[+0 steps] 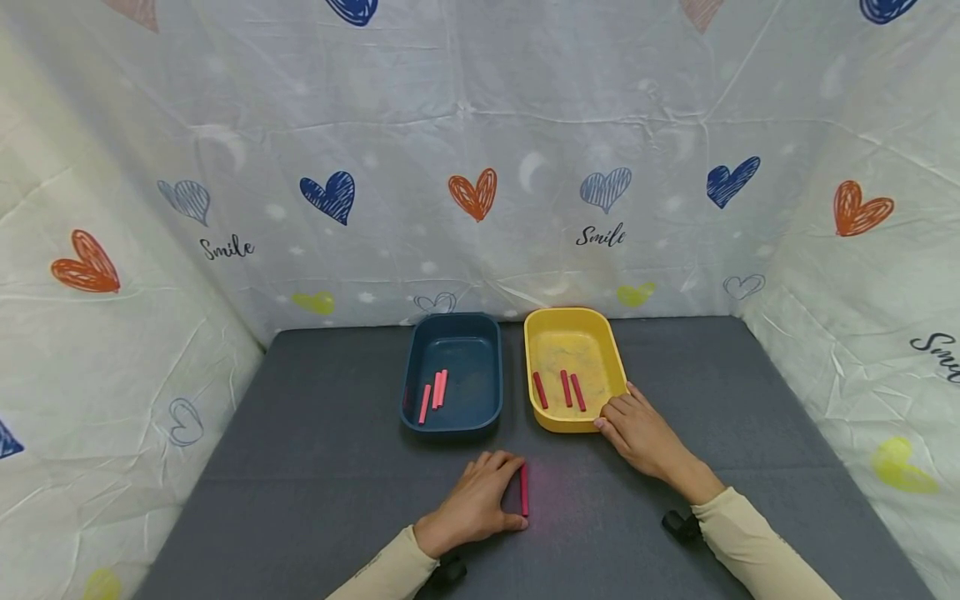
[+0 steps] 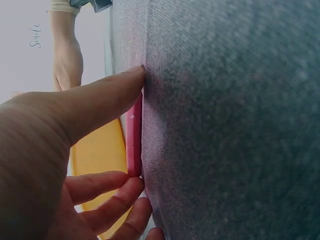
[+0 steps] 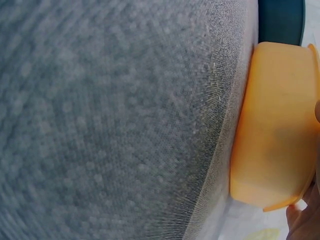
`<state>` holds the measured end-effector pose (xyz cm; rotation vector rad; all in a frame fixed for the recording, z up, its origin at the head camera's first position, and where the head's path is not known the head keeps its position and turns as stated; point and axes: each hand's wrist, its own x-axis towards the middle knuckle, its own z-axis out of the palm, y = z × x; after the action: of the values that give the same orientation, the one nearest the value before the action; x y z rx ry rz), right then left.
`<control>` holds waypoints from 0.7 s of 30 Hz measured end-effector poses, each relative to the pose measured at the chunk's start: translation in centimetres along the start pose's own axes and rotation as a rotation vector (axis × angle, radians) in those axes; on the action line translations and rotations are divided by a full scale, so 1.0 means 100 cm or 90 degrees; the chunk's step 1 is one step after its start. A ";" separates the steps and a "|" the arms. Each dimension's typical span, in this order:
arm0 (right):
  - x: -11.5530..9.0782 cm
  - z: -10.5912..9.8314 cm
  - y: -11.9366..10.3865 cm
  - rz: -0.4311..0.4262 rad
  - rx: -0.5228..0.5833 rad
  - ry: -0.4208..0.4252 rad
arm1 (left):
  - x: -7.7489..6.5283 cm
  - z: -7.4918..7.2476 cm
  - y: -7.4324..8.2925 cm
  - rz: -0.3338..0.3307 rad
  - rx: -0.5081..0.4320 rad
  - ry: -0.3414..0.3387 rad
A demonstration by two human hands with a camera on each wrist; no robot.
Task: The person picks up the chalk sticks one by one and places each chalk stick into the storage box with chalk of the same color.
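A dark pink crayon-like stick lies on the grey cloth, pointing away from me. My left hand spans it lengthwise, thumb at the near end and fingertips at the far end; the left wrist view shows the same stick between thumb and fingers. My right hand grips the near right corner of the yellow tray, which holds three dark red sticks. In the right wrist view only part of that hand shows at the edge, beside the tray.
Left of the yellow tray stands a dark blue tray with three lighter pink sticks. A faint pink smudge marks the cloth beside the stick. Printed white sheets hang behind and at both sides of the grey table.
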<state>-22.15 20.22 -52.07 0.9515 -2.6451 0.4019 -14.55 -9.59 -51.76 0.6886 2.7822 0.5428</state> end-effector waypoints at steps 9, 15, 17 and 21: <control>-0.001 0.002 0.001 -0.004 -0.002 0.003 | 0.002 0.000 -0.001 0.002 -0.001 0.011; 0.000 0.002 0.000 -0.010 -0.002 0.011 | 0.002 -0.001 -0.001 0.009 -0.002 0.021; 0.000 0.002 0.000 -0.013 -0.005 0.015 | 0.002 -0.001 -0.001 0.009 -0.004 0.023; 0.000 0.002 0.000 -0.013 -0.006 0.015 | 0.002 -0.002 -0.001 0.005 -0.016 0.024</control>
<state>-22.21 20.19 -52.25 0.9647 -2.6122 0.3924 -14.86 -9.59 -51.64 0.6910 2.8030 0.5978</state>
